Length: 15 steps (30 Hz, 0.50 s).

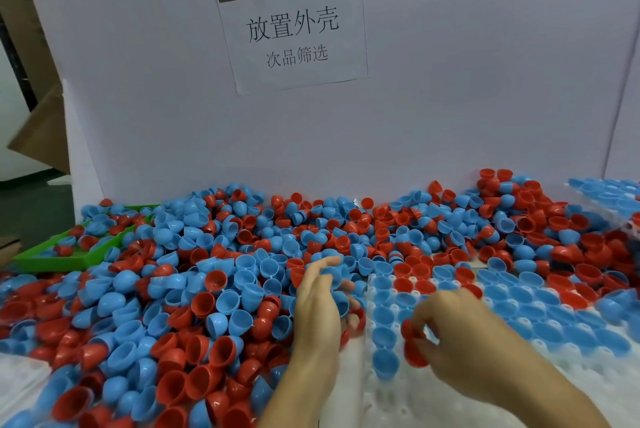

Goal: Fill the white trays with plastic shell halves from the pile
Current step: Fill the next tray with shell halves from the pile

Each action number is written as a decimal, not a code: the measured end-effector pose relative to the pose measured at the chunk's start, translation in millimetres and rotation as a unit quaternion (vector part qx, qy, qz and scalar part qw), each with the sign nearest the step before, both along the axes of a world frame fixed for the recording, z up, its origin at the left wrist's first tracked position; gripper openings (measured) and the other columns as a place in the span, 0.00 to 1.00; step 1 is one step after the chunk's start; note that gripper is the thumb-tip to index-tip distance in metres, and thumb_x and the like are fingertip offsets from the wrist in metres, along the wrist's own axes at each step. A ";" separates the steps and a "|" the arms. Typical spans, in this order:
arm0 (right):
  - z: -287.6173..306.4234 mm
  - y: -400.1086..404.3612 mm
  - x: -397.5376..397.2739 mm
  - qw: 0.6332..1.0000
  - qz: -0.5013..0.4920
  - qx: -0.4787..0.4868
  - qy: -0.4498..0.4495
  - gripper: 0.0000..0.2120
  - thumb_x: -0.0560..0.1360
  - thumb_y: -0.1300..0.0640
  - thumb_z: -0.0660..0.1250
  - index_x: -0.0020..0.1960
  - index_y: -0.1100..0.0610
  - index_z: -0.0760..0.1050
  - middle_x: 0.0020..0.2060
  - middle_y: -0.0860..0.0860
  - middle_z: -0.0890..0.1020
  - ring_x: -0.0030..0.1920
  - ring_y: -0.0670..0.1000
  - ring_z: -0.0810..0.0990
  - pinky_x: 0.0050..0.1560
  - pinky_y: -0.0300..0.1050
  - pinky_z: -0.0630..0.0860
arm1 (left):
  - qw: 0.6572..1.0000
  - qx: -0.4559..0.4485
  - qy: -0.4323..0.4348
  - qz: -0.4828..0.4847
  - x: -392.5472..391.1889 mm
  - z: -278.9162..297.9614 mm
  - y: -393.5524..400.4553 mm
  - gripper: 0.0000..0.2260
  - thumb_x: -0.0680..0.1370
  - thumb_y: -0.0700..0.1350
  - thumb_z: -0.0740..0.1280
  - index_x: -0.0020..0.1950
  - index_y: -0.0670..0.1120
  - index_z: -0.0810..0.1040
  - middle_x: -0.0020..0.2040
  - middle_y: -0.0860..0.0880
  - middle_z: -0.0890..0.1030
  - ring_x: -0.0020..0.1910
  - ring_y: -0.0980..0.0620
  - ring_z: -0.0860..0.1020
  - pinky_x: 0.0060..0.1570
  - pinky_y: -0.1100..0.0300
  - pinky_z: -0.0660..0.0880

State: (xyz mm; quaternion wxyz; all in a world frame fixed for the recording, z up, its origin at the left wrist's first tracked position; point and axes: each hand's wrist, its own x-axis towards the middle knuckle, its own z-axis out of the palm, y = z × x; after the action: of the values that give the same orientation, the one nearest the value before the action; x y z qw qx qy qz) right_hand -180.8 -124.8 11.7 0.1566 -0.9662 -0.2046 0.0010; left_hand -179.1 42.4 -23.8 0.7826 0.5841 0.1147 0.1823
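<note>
I see a wide pile of plastic shell halves [194,275], red and blue mixed, covering the worktop from the near left edge to the far white partition [450,98]. A paper sign [292,29] with printed characters is taped to that partition. At the far left a green tray [45,263] lies partly buried in shells.

My left hand [320,303] stands edge-up at the right margin of the pile, fingers curled round a cluster of blue and red halves gathered against the palm. My right hand [450,334] hovers over the near white tray [381,382], thumb and fingertips pinching a red shell half [414,344] just above the tray's left columns.

That tray lies to the right of the pile, its near cells bare and white. Several blue halves [384,363] sit open side up in its left columns, and many more blue halves fill the cells further right, with a few red ones along the far rows. At the far right edge another white tray [627,226], loaded with blue halves, rests tilted on top of the shells.
</note>
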 end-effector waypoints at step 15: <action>-4.4 2.2 -1.7 0.999 -0.003 -0.043 -0.030 0.09 0.79 0.51 0.63 0.46 0.54 0.79 0.46 0.46 0.78 0.44 0.47 0.80 0.46 0.45 0.81 | 0.998 -0.010 -0.012 -0.068 -8.2 8.5 -12.0 0.15 0.84 0.37 0.58 0.59 0.51 0.81 0.49 0.44 0.84 0.44 0.47 0.83 0.36 0.58 0.77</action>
State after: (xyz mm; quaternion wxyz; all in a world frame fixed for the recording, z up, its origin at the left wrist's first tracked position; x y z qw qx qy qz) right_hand -182.5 -122.5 7.3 0.1086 -0.9723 -0.2063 -0.0194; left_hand -187.3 30.4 -15.3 0.8001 0.5808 0.0667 0.1344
